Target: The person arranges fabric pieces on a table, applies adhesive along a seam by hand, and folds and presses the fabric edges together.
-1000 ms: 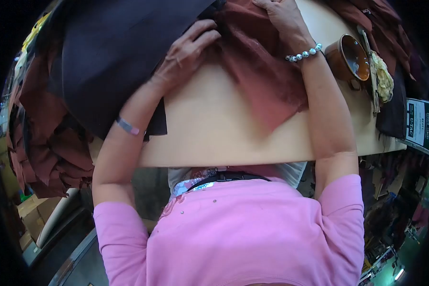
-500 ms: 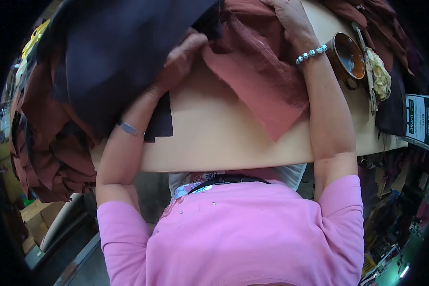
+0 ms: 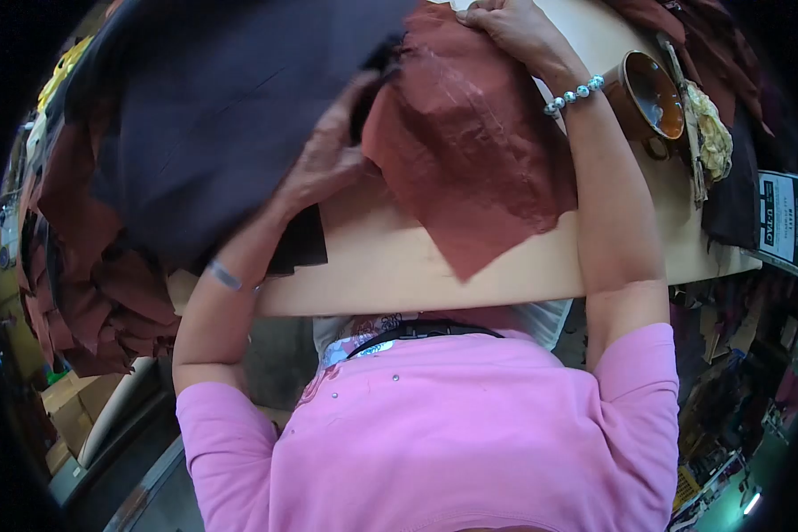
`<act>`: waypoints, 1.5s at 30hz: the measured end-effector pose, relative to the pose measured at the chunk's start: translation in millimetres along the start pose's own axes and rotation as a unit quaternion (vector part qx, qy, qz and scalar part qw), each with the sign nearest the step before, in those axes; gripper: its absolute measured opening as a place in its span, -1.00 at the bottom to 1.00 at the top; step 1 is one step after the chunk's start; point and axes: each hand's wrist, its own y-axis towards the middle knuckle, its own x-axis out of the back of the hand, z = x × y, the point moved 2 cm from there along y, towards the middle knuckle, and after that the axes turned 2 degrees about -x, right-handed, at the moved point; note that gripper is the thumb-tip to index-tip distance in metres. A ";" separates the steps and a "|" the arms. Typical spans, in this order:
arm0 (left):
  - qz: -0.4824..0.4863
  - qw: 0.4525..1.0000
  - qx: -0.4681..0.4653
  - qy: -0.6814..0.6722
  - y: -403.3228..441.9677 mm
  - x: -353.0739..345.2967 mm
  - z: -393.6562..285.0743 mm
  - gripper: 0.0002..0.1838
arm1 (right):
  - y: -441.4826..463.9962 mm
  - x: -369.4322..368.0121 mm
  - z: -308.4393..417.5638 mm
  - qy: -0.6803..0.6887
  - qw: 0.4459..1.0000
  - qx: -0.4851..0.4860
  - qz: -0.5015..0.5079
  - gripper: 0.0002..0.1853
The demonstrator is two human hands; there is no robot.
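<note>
Up top, the right hand (image 3: 516, 34) pinches the upper edge of a reddish-brown sheet (image 3: 470, 151), which partly covers a pale tabletop (image 3: 514, 279) at the frame's upper centre. The left hand (image 3: 326, 160), blurred, is at a dark sheet's (image 3: 230, 115) edge, upper left; I cannot tell its grip. A brown mug (image 3: 649, 97) sits upper right.

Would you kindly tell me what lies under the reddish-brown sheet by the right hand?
The cream tabletop shows past the lower edges of the reddish-brown sheet; whatever its middle covers cannot be seen.
</note>
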 end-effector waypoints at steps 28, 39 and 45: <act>0.041 0.929 -0.118 0.348 -27.4 15.4 53.6 -0.50 | -7.7 -20.1 18.8 -0.151 0.982 0.067 -0.094 -0.37; 0.109 0.966 0.097 0.214 -18.2 20.2 5.3 -0.55 | -95.3 15.1 31.1 -0.294 0.955 -0.003 0.045 -0.27; 0.185 0.966 0.118 0.140 -17.3 36.8 -21.4 -0.60 | -112.0 15.2 23.8 -0.314 0.948 0.035 -0.026 -0.24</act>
